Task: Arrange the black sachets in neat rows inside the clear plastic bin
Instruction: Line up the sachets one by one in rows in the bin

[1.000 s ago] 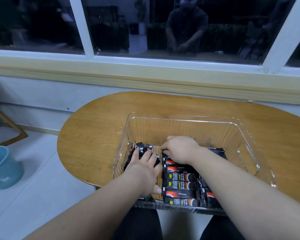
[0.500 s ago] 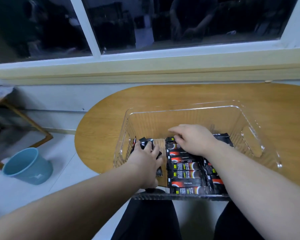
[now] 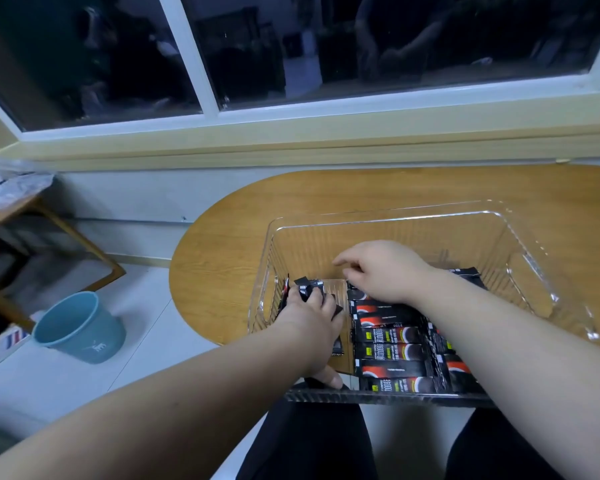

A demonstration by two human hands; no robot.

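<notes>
1. The left hand (image 3: 309, 329) grips a loose bundle of black sachets (image 3: 308, 289), its fingers curled round them, at the left side of the clear plastic bin (image 3: 534, 261).
2. The right hand (image 3: 381, 271) lies over the far end of the row of sachets (image 3: 392, 344), fingers loosely bent and pinching nothing that shows.
3. That row lies flat, sachet beside sachet, down the bin's middle; more sachets lie under the right forearm.
4. The bin sits on a wooden table (image 3: 257, 220); a blue bucket (image 3: 78, 327) stands on the floor to the left.
</notes>
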